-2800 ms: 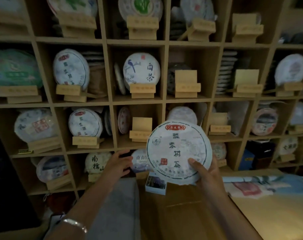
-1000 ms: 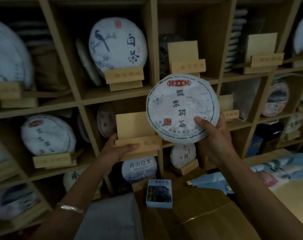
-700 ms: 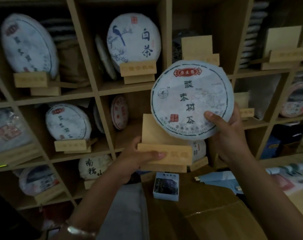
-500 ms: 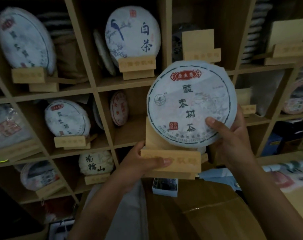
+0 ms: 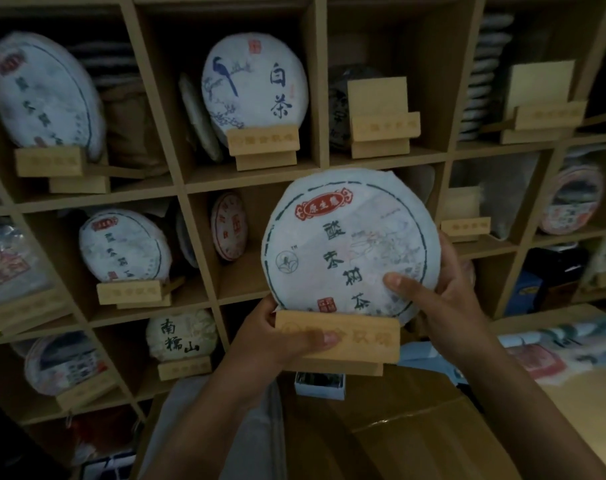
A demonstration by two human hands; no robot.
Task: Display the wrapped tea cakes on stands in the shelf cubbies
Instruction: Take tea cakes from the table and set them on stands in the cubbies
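A round tea cake (image 5: 346, 244) in white paper with a red label and dark characters sits in the slot of a light wooden stand (image 5: 343, 339). My left hand (image 5: 277, 337) grips the stand's left end, thumb across its front bar. My right hand (image 5: 443, 299) holds the cake's lower right edge, thumb on its face. Both are held in front of the wooden shelf (image 5: 249, 176), before the middle cubby (image 5: 246, 275) that has no stand in it.
Bare stands (image 5: 381, 123) (image 5: 543, 105) sit in the upper right cubbies. A white cake with a blue bird (image 5: 256, 84) stands above. Other cakes (image 5: 125, 247) (image 5: 182, 336) fill the left cubbies. A cardboard box (image 5: 398, 427) and a small blue box (image 5: 320, 384) lie below.
My left hand took the bare stand out of the middle cubby and brought it toward me. My right hand lowered the cake into the stand's slot.
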